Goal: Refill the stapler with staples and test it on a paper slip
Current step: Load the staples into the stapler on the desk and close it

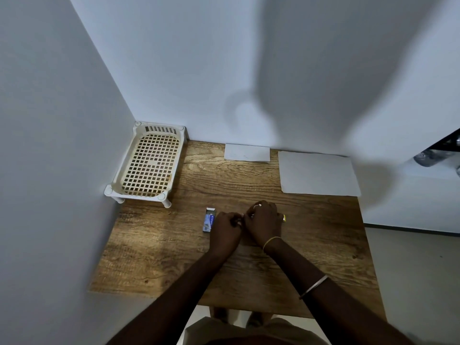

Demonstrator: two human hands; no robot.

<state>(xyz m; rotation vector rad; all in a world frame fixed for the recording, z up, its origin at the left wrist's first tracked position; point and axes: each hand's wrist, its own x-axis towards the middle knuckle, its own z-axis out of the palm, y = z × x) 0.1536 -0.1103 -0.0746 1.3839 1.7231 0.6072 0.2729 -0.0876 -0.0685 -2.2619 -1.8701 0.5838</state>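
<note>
A: Stapler, where?

B: Stapler (283,217) is mid-table, almost fully under the right hand (263,222). Only its yellow end pokes out past the right side of that hand, plus a bit of dark metal in the gap between the two hands.

A: Right hand state?

B: Palm down, fingers curled over the stapler, gripping it against the table (174,257). There's a ring on one finger.

A: Left?

B: Left hand (225,232) is just beside the right, knuckles nearly touching it. Fingers are curled in toward the stapler's left end. There's a small metallic glint at the fingertips. Could be a pinch on staples or on the stapler's tray; it's too small, so I cannot tell what it holds.

A: Staple box?

B: Staple box (208,219), blue and white, lies flat on the table, touching or just beside the left side of the left hand. Its flap is open at the far end. I can't see the contents.

A: Paper slip?

B: Paper slip (247,153) lies flat at the table's far edge against the wall, well apart from both hands, roughly straight beyond them. A larger paper sheet (317,173) lies to its right, also flat, its far right corner over the table edge.

A: Anything else?

B: A white plastic basket (135,195) on short legs stands in the far left corner, well apart from the hands. Both forearms reach in from the near edge; there's a thread on the right wrist and a bangle further up that arm.
</note>
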